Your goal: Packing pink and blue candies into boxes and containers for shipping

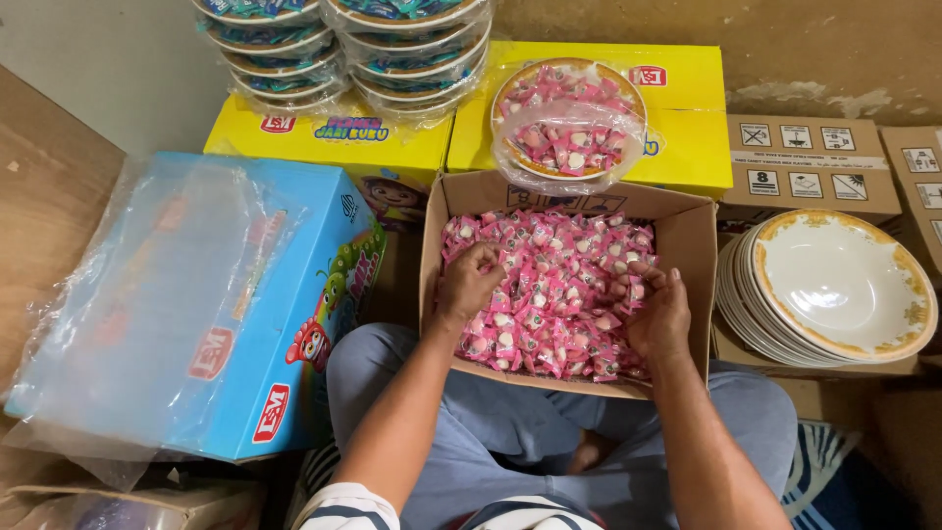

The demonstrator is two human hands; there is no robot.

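Curled fingers of your left hand (469,282) dig down into the pink wrapped sweets (549,294), bunched into a loose fist among them; whether they actually pinch any wrappers you cannot tell, since the fingertips are buried. Your right hand (655,312) rests on the right side of the same heap, fingers bent and closed around a small clutch of the pink sweets near its fingertips. Both hands sit inside the open cardboard box (692,245), which is filled almost wall to wall with the sweets and stands on the floor just in front of your knees.

Behind the box, leaning against two yellow cartons (677,128), you have a plate wrapped in clear plastic (569,123) and loaded with the same pink sweets. To the upper left, two stacks of wrapped plates holding blue-green sweets (343,49) stand on the left yellow carton. On your right, a stack of empty white plates with a gold-patterned rim (834,285) sits on a brown carton (814,162), just beside the box wall. On your left lies a large blue carton (216,314) with loose clear plastic film draped over it, close against your left knee
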